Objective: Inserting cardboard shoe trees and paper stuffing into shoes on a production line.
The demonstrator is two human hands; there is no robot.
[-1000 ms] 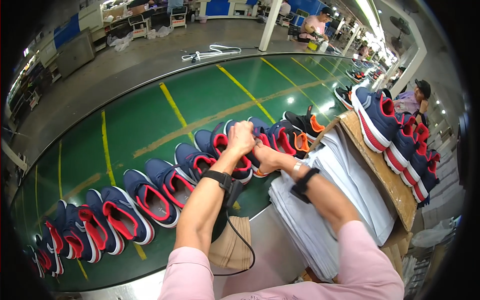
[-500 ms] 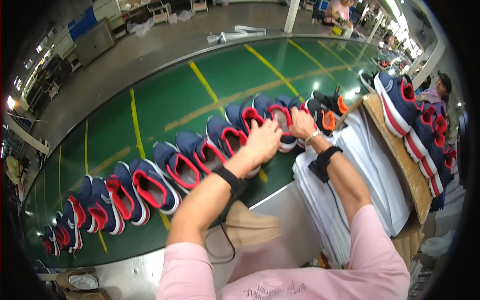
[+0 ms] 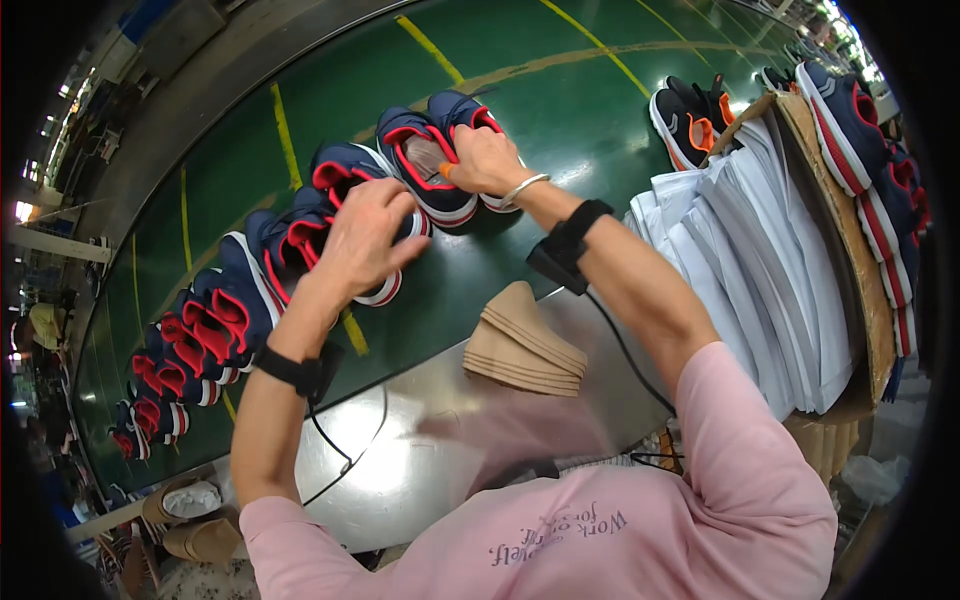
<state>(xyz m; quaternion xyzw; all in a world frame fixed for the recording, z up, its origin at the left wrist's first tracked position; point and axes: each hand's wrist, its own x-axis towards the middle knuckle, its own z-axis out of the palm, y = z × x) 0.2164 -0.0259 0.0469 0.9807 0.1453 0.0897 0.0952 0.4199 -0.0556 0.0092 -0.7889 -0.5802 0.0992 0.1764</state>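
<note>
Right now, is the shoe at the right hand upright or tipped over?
Upright: the shoe at the right hand has its red opening up, white sole down on the green belt.

Shoes (image 3: 243, 300) line the belt (image 3: 585, 150) under and left of our hands (image 3: 368, 238) (image 3: 487, 160); sheets (image 3: 745, 265) stand right, stacked pieces (image 3: 525, 345) nearer us.

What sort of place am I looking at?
Probably a shoe factory, perhaps a finishing or packing line: many matching navy sneakers stand along a long green belt with yellow stripes, and a thick stack of white sheets lies nearby.
</note>
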